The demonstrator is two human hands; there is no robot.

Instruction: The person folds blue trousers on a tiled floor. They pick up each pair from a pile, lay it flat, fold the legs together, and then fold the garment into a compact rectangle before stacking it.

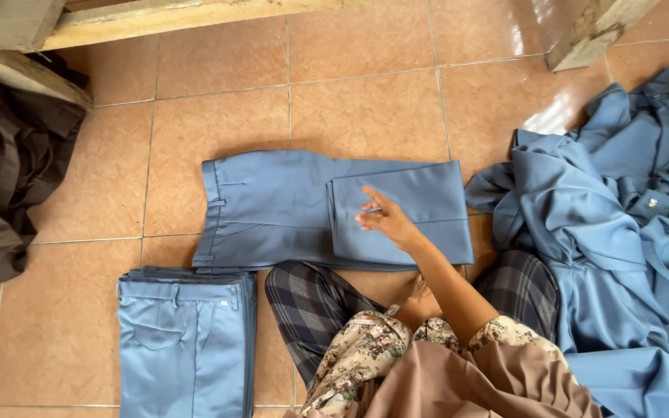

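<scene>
A pair of blue trousers (272,205) lies flat on the tiled floor, waistband to the left, with the leg ends folded back over the middle (427,201). My right hand (385,220) rests on this folded part, fingers spread and holding nothing. My left hand does not show. To the lower left sits a neat stack of folded blue trousers (183,340). My crossed legs in dark plaid cloth (311,310) lie just below the spread trousers.
A large loose heap of blue garments (629,232) fills the right side. Dark brown cloth (9,170) is piled at the left under a wooden frame (118,19). A wooden post (594,31) stands at the top right. Orange floor tiles (350,93) lie beyond.
</scene>
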